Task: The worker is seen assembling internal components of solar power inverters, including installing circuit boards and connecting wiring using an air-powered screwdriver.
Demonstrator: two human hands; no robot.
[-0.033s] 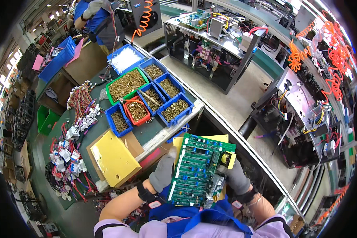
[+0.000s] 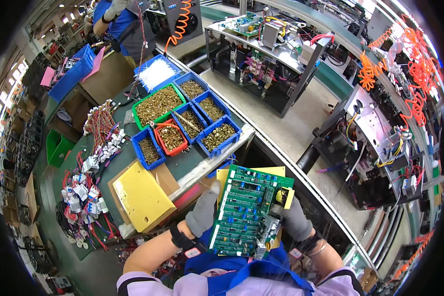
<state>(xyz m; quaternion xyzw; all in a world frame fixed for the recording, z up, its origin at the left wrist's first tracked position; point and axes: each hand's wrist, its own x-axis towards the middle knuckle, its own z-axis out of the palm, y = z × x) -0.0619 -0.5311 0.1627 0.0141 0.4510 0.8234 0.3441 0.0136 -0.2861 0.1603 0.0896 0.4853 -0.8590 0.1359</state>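
Observation:
A green circuit board (image 2: 241,212), crowded with small parts, is held close in front of my body with a yellow sheet (image 2: 266,171) behind it. My left hand (image 2: 202,212), in a grey glove, grips its left edge with the thumb up along the side. On the right edge my gloved right hand (image 2: 296,219) is closed around the board, beside a yellow-wrapped transformer (image 2: 283,197). The fingers of both hands are partly hidden under the sheet and board. More yellow sheets (image 2: 142,197) lie on brown cardboard at the bench's near edge, left of my left hand.
Blue, green and red bins of small brass-coloured screws (image 2: 158,104) stand on the green bench. Bundled wires with white connectors (image 2: 86,195) lie to their left. Open metal chassis (image 2: 266,64) stand on the line beyond, below coiled orange hoses (image 2: 414,74). A co-worker (image 2: 118,24) stands at the far left.
My hands and the circuit board stay almost exactly where they were. At the far left, the co-worker's gloved hand has shifted slightly.

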